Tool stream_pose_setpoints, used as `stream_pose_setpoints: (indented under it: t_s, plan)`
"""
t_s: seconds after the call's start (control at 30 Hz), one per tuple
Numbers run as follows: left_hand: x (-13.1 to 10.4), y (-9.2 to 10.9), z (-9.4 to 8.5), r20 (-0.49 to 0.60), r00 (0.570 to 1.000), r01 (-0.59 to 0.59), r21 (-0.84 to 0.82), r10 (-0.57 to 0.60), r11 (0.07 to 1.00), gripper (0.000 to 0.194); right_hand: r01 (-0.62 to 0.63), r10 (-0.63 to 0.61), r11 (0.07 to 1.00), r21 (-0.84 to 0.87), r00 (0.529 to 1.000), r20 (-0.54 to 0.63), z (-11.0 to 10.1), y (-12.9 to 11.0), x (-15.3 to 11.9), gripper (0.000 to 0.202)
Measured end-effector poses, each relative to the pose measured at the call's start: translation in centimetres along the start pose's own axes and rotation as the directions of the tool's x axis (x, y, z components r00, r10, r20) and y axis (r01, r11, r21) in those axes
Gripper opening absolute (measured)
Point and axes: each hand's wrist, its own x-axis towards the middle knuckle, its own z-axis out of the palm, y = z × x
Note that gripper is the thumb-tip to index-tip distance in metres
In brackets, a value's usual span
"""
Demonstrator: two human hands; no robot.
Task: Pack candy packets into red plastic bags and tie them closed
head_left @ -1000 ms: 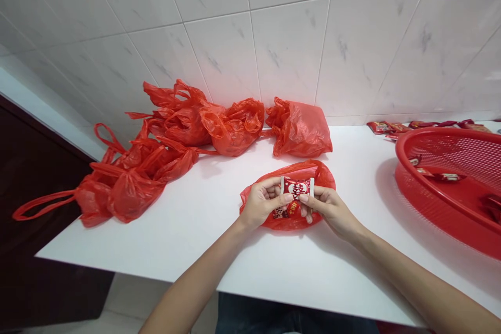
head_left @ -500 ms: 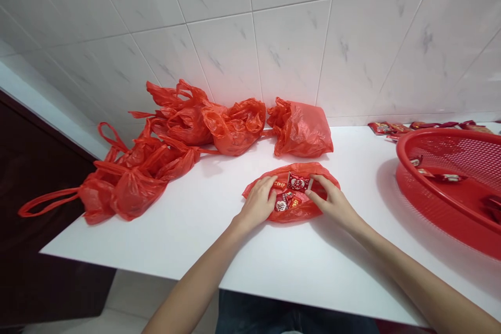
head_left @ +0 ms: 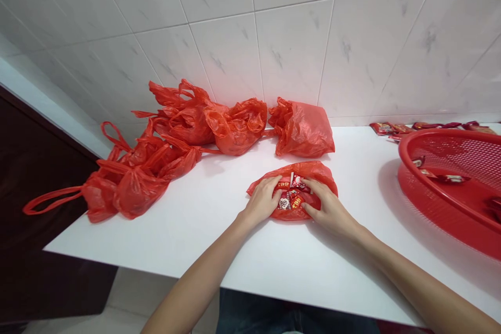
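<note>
Red plastic bag (head_left: 319, 170) on white desk (head_left: 219, 240) at your twelve o'clock, wrapped sweets (head_left: 284, 202) inside. Your left hand (head_left: 261, 201) at its nine o'clock, your right hand (head_left: 330, 210) at its three: both loosely curved, part-open, nothing visibly gripped. Red mesh basket (head_left: 425, 222) toward two o'clock.

A smooth, flat white worktop (head_left: 176, 240) carries bulging, crumpled red plastic bags (head_left: 141, 193), spread from its left side along the back. A wide-mouthed, thin red plastic bag (head_left: 309, 168) lies nearer the front. Rightward sits a curved-rimmed red plastic mesh basket (head_left: 438, 214); behind it lie small, shiny red-wrapped packets (head_left: 381, 129).
</note>
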Motion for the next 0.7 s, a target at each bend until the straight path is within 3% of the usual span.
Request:
stream_pose_setpoints:
  t_s: [0.3, 0.57, 0.7]
  plan:
    - [0.29, -0.09, -0.17, -0.009, 1.000, -0.018, -0.046, 0.017, 0.999, 0.037, -0.019, 0.022, 0.998, -0.052, 0.998, 0.051, 0.29, -0.11, -0.28, 0.061]
    - [0.43, -0.21, -0.11, -0.028, 0.998, -0.059, -0.055, 0.058, 0.997, 0.038, 0.004, -0.002, 0.999, -0.049, 0.999, 0.033, 0.34, -0.06, -0.25, 0.057]
    - [0.34, 0.16, -0.58, -0.061, 0.992, -0.116, -0.071, 0.112, 0.991, 0.038, 0.013, -0.013, 1.000, 0.017, 0.999, -0.030, 0.19, -0.46, -0.12, 0.050]
